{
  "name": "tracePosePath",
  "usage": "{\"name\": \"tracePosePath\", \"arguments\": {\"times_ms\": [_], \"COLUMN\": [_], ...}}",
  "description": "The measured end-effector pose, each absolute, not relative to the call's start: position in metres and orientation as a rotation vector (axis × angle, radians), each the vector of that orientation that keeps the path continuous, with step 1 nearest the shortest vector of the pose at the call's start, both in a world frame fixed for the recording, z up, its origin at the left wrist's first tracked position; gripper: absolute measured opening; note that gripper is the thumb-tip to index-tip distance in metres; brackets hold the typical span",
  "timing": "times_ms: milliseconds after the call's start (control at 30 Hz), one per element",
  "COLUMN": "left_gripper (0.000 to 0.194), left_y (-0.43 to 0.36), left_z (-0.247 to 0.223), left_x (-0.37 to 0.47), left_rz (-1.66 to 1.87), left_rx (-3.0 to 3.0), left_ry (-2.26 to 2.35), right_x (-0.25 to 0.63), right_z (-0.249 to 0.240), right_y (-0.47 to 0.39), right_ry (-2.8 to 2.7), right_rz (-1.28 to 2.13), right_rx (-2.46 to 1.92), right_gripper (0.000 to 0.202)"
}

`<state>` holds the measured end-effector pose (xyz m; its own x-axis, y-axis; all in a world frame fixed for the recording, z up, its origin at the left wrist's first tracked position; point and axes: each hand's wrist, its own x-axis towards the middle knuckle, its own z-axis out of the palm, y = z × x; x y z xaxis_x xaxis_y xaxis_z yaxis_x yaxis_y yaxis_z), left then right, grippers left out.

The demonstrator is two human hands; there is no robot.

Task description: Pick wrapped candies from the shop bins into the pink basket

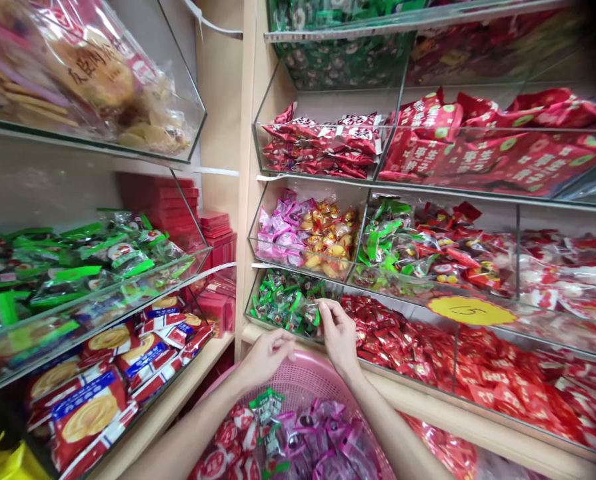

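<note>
My right hand (338, 330) reaches to the front of a clear bin (258, 313) of small green-wrapped candies (283, 300). Its fingers are pinched together against a candy in a clear and green wrapper (312, 316), partly hidden by the fingertips. Above the rim of a pink plastic basket (318, 380), my left hand (271, 353) has its fingers curled together, and nothing shows in them. Inside the basket lie purple-wrapped candies (323, 437), red and white candies (233, 433) and a few green packets (268, 407).
Clear bins line the shelves: red-wrapped candies (398, 333) right of the green ones, purple packets (283, 227) above. A yellow price tag (472, 311) hangs in front. At left are green packets (88, 253), biscuit packs (88, 413) and red boxes (173, 207). A wooden ledge (428, 400) runs below.
</note>
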<state>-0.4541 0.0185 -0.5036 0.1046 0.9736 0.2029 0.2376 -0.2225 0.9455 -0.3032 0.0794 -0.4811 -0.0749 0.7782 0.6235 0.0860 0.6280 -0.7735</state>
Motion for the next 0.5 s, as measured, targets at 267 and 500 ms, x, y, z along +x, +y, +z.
{"name": "tracePosePath", "arguments": {"times_ms": [267,500], "left_gripper": [0.066,0.042], "left_y": [0.010,0.023], "left_z": [-0.489,-0.507], "left_x": [-0.458,-0.462], "left_rz": [1.173,1.302], "left_rx": [1.460,1.420], "left_ry": [1.286,1.390], "right_x": [-0.287,-0.287], "right_z": [-0.492,-0.506], "right_y": [0.041,0.028], "right_ry": [-2.103,-2.373], "right_rz": [0.221,-0.170], "right_rx": [-0.580,-0.554], "right_gripper": [0.029,0.036]}}
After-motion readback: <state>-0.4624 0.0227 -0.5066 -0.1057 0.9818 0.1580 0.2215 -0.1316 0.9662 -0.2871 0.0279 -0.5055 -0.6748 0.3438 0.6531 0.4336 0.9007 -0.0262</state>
